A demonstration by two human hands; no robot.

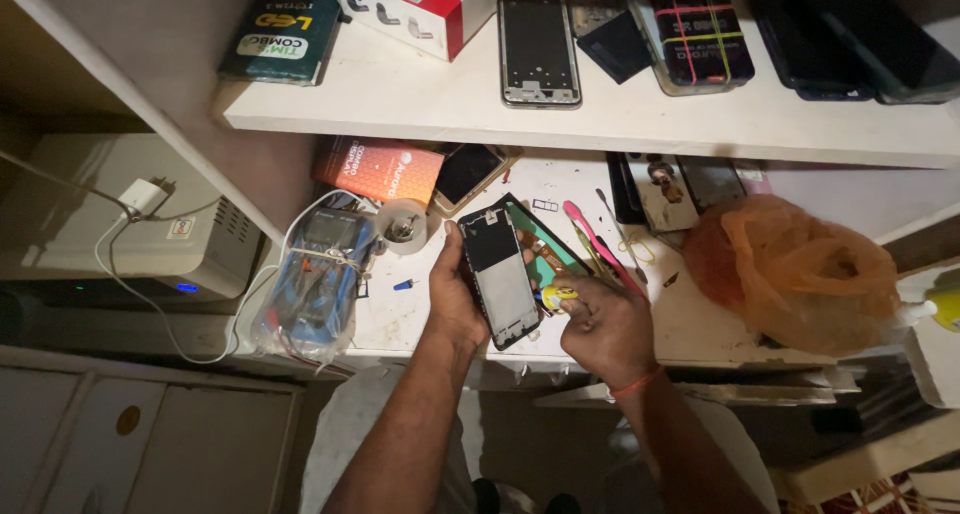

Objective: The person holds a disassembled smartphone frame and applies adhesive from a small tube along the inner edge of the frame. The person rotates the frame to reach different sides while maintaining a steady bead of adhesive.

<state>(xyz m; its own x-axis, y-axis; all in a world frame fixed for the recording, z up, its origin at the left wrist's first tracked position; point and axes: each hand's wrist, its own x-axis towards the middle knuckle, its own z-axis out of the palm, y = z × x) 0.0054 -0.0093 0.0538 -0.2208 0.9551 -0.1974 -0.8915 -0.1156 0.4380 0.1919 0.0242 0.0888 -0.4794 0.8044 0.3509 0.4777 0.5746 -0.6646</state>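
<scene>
Leftmost, at 9 o'clock on the surface: a blue multimeter in clear wrap, long axis running roughly 12 to 6. Just right of it, a tape roll, with an orange box at its 12 o'clock.

Centre: left hand wrapped around the left edge of an opened phone frame, thumb up along the side; grip closed on it. Frame held raised above the surface, tilted, long axis from 11 to 5 o'clock, top end pointing away from the person, inner face up.

At the frame's 4 o'clock: right hand, fingers curled tight around a small yellow-tipped tool, tip toward 9 o'clock and touching the frame's lower right edge.

Pink pry tool lies at 1 o'clock from the frame. Far right, 3 o'clock: crumpled orange plastic bag.
</scene>
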